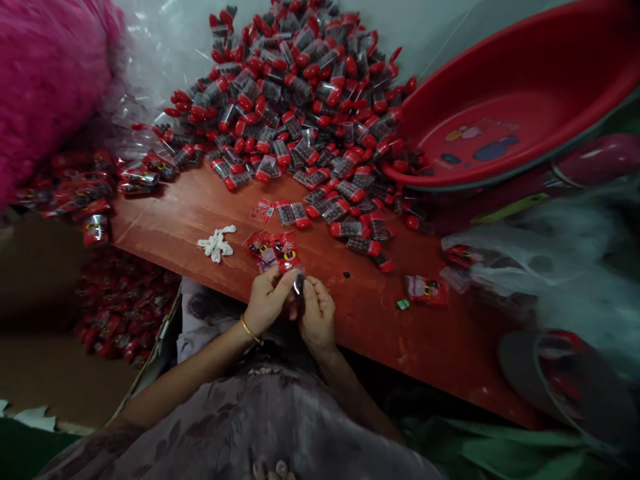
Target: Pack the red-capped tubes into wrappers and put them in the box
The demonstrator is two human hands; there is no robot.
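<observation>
Close together at the table's front edge, my left hand (266, 300) and my right hand (318, 315) are both closed, thumbs and fingertips pinching a small dark shiny piece (299, 285). Its kind is not clear, and fingers cover part of it. Just beyond my left fingertips lie red printed plastic packets (273, 249). Past them is a small clear container with dark contents and a red cap (293, 214), beside a small red printed card (263, 211). A white crumpled bit of material (217, 244) rests left of the packets.
A large heap of red-capped clear containers (300, 87) covers the back. At right are a red basin (500, 143), a loose packet (426, 290) and clear plastic bags (545, 260). Filled packets (83, 187) lie left, above a cardboard box (45, 373) of more packets.
</observation>
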